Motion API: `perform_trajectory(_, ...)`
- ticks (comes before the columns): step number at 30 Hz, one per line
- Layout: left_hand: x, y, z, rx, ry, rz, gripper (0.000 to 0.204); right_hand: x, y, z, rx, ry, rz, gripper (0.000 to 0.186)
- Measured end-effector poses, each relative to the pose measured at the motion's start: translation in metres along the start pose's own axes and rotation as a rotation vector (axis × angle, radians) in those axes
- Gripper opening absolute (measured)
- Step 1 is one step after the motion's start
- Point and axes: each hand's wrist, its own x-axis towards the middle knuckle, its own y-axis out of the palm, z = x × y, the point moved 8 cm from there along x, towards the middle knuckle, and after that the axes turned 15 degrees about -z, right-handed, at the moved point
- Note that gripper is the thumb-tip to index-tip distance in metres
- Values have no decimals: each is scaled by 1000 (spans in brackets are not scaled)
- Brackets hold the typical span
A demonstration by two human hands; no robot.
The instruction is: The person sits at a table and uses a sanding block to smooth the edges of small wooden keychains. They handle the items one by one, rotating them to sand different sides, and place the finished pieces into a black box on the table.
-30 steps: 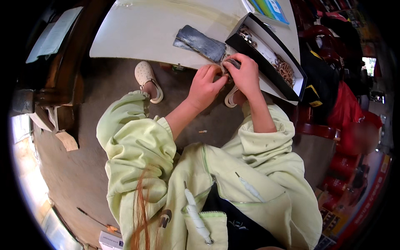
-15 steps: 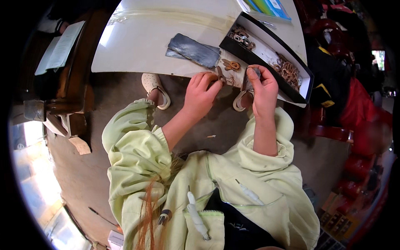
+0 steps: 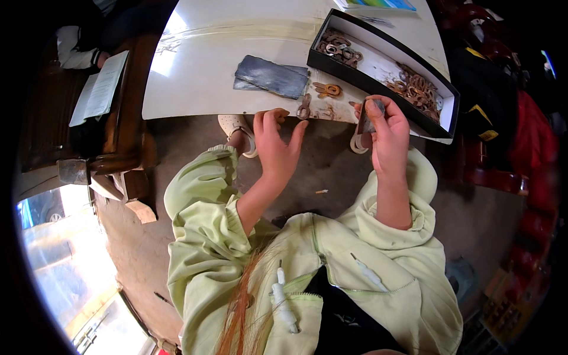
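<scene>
My left hand [image 3: 277, 142] is at the table's near edge, thumb and fingers apart and holding nothing. Just beyond its fingertips lies a brown, rusty-looking metal piece with a ring end [image 3: 303, 107]. My right hand [image 3: 390, 131] pinches a small dark grey sheet [image 3: 368, 123], which looks like a folded bit of sandpaper. Between the hands, a few orange-brown ringed pieces [image 3: 328, 90] lie together on the table. Larger grey sheets [image 3: 272, 77], similar in look, are stacked to their left.
A long black box [image 3: 383, 97] with a white inside holds two heaps of brown ringed pieces. Behind it lies a colourful booklet [image 3: 378, 5] on the white table [image 3: 207, 65]. At the left, a person's sleeve [image 3: 77, 50] is near an open paper [image 3: 100, 89] on a wooden bench.
My left hand has let go of the brown ringed piece and drawn back, its fingers spreading. The right hand still pinches the grey sheet. The whole view has shifted slightly.
</scene>
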Motion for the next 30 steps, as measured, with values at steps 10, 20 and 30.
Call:
perform_trajectory(10, 2, 5, -7, 124, 227, -84, 28, -7, 7, -7, -15, -39, 65, 14)
perform_trajectory(20, 24, -22, 0, 180, 371, -63, 26, -13, 28, -20, -236, -196, 101, 12)
perform_trajectory(30, 6, -35, 9, 137, 500, -142, 32, -26, 79, -20, -658, -656, 155, 15)
